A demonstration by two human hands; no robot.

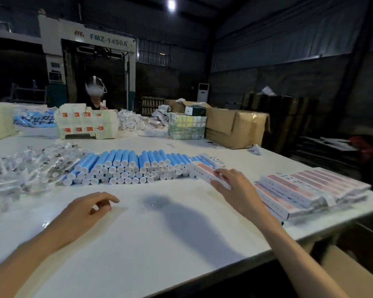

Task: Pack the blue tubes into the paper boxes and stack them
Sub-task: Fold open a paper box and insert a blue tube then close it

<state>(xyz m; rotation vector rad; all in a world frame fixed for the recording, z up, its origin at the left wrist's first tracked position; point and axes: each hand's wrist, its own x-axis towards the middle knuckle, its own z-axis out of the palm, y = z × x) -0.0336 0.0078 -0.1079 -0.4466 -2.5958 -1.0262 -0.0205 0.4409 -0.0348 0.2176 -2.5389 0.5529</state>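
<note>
Several blue tubes (pixel 125 166) with white caps lie stacked in a long pile across the middle of the white table (pixel 151 237). At the pile's right end my right hand (pixel 235 190) grips a long white and red paper box (pixel 202 169), fingers curled over its near end. Another box (pixel 213 160) lies just behind it. Packed boxes (pixel 306 190) are stacked at the right, close to the table's edge. My left hand (pixel 88 209) hovers over the bare table in front of the tubes, fingers loosely curled, holding nothing.
A heap of clear plastic wrappers (pixel 30 168) lies at the left. Across the table a person works behind stacks of flat cartons (pixel 86 123) and more blue tubes (pixel 35 120). Brown cardboard boxes (pixel 235 127) stand at the back right. The table's edge runs diagonally at the right.
</note>
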